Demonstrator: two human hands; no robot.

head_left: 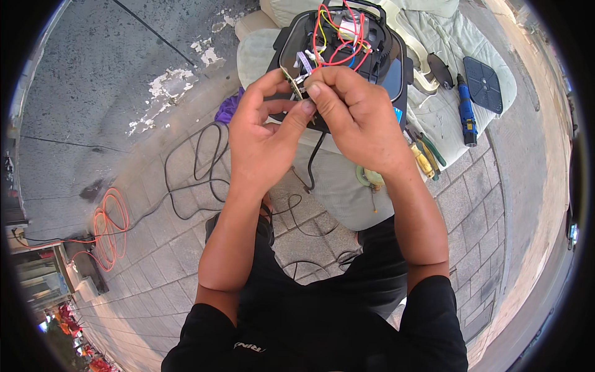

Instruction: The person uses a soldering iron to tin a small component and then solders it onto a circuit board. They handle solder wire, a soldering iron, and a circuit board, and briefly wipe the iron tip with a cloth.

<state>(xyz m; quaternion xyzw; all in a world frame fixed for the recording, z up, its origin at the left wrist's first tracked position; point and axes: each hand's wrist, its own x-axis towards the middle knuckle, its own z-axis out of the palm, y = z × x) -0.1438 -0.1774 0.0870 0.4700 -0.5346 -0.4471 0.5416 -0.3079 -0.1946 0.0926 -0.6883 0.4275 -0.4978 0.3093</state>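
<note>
My left hand (265,133) grips a small green circuit board (291,84) edge-on between thumb and fingers. My right hand (353,115) is closed in a pinch right beside the board, its thumb and forefinger near the left thumb. What sits between those right fingertips is hidden. A pale ribbon cable (304,62) with white plugs runs down toward the board. Just beyond both hands lies an opened black appliance housing (288,46), with loose red wires (321,37) looping over its inner parts.
Pale cloth padding (353,192) lies under the appliance. To the right are a blue power screwdriver (466,111), a dark perforated plate (483,84), yellow-handled pliers (424,160) and a tape roll (370,177). A black cable (167,180) and an orange cord (111,229) trail across the paving at left.
</note>
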